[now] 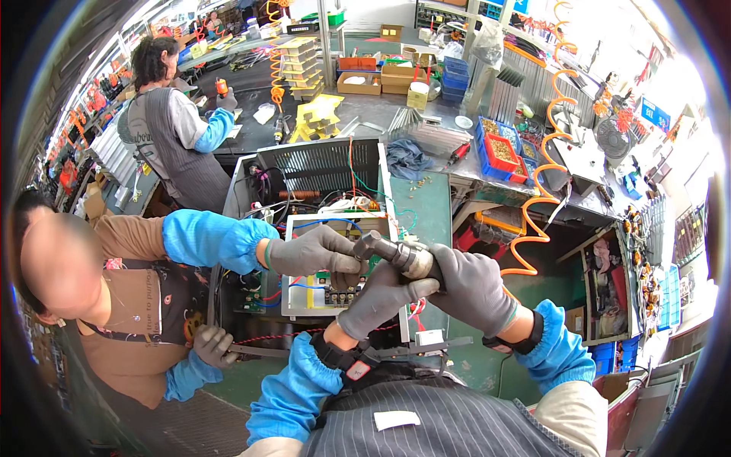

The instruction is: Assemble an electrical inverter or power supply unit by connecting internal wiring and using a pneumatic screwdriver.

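Observation:
A black angle-head air tool [412, 259] is held over the open metal cabinet [387, 183], its bent head pointing left. My right hand [474, 288], in a grey glove, is closed round the rear of its handle. From below, my left hand [384, 298], gloved too, is closed against the tool's body, its thumb pointing right; its fingertips are partly hidden. A co-worker's gloved hand [316, 255] is close beside the tool's head, over a white inner box [301, 308] with wires and terminals. I cannot tell whether that hand touches the tool.
The co-worker's other hand [215, 346] rests at the cabinet's left edge by a dark bar. An orange coiled hose [539, 183] hangs at the right. Blue and red bins [499, 152] of small parts stand on the bench beyond. Another person [179, 126] stands at the far left.

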`<state>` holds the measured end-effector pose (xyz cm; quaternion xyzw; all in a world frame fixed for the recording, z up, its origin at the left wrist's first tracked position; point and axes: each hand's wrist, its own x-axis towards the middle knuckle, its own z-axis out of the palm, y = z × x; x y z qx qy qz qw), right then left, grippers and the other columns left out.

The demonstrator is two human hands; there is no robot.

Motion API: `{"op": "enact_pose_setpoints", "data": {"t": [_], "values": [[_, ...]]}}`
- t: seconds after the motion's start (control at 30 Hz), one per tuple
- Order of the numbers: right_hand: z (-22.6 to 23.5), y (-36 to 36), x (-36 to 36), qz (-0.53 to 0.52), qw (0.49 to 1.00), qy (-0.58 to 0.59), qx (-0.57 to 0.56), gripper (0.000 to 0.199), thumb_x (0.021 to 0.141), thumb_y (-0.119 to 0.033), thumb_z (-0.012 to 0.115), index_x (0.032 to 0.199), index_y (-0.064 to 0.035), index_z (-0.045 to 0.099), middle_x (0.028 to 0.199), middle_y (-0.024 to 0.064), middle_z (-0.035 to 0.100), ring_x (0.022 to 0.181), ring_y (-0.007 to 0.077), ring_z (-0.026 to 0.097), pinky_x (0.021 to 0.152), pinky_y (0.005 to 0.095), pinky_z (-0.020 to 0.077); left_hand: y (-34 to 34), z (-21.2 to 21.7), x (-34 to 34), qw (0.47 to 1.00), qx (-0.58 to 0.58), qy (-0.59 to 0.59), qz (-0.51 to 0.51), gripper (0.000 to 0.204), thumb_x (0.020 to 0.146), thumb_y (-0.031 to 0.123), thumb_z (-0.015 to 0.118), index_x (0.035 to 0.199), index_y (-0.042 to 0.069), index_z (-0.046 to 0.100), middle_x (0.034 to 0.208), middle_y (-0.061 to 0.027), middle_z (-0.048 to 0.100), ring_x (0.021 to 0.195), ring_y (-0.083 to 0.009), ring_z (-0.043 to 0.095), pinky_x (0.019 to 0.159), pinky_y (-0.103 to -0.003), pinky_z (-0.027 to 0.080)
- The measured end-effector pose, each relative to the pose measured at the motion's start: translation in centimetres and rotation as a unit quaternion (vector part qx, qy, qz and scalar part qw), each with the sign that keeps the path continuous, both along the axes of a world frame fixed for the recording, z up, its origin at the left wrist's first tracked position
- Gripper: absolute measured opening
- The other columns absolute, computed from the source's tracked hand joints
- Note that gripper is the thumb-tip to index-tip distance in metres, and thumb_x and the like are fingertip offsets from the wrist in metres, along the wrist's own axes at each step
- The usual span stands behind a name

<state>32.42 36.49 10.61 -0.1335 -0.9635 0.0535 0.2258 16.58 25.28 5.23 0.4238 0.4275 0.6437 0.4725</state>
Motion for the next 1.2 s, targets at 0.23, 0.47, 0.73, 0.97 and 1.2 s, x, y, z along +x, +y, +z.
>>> {"op": "enact_pose_setpoints", "data": {"t": [0.23, 0.47, 0.73, 0.97, 1.2], "values": [[-0.4, -0.5, 0.3, -0.015, 0.998, 0.008, 0.057, 0.062, 0.069, -0.027, 0.087, 0.118, -0.0034, 0.058, 0.079, 0.0072, 0.062, 0.067, 0.0259, 0.066, 0.058, 0.0394, 0.0490, -0.7, 1.1, -0.3, 0.998, -0.020, -0.038, -0.042, 0.059, 0.085, 0.007, 0.084, 0.135, 0.006, 0.052, 0.124, -0.0036, 0.061, 0.114, -0.0135, 0.061, 0.102, -0.032, 0.050], [1.2, -1.1, 1.0, 0.003, 0.998, -0.026, 0.059, 0.048, 0.087, -0.028, 0.074, 0.125, -0.0031, 0.056, 0.085, 0.0072, 0.062, 0.072, 0.0269, 0.065, 0.064, 0.0408, 0.0493, -1.3, 0.6, -1.0, 0.999, 0.002, 0.014, -0.048, 0.064, 0.080, 0.001, 0.084, 0.134, 0.009, 0.052, 0.127, -0.0017, 0.060, 0.121, -0.0131, 0.058, 0.108, -0.034, 0.048], [0.8, -1.1, 1.1, 0.013, 0.998, 0.041, 0.048, 0.057, 0.078, -0.021, 0.077, 0.128, -0.0031, 0.055, 0.085, 0.0067, 0.061, 0.075, 0.0260, 0.063, 0.068, 0.0404, 0.0468, -1.4, -0.3, -1.3, 0.997, 0.057, 0.008, -0.058, 0.064, 0.078, -0.003, 0.085, 0.132, 0.009, 0.054, 0.130, -0.0038, 0.059, 0.123, -0.0170, 0.058, 0.108, -0.034, 0.047], [1.0, -0.5, 1.7, 0.034, 0.994, 0.101, -0.002, 0.073, 0.060, -0.014, 0.090, 0.124, -0.0053, 0.057, 0.100, 0.0122, 0.068, 0.088, 0.0330, 0.067, 0.079, 0.0450, 0.0512, -1.4, 0.4, -0.9, 0.999, 0.050, -0.003, -0.014, 0.062, 0.079, -0.001, 0.085, 0.132, 0.010, 0.055, 0.130, -0.0030, 0.058, 0.119, -0.0143, 0.059, 0.102, -0.031, 0.050], [1.8, -0.1, 1.7, 0.043, 0.998, 0.024, -0.048, 0.070, 0.073, -0.028, 0.089, 0.130, -0.0051, 0.056, 0.099, 0.0118, 0.065, 0.088, 0.0329, 0.068, 0.074, 0.0451, 0.0545, -1.0, 2.7, -0.1, 0.999, 0.001, 0.014, 0.050, 0.023, 0.092, 0.004, 0.074, 0.103, 0.006, 0.054, 0.092, 0.0050, 0.046, 0.087, -0.0060, 0.046, 0.082, -0.025, 0.044]]}}
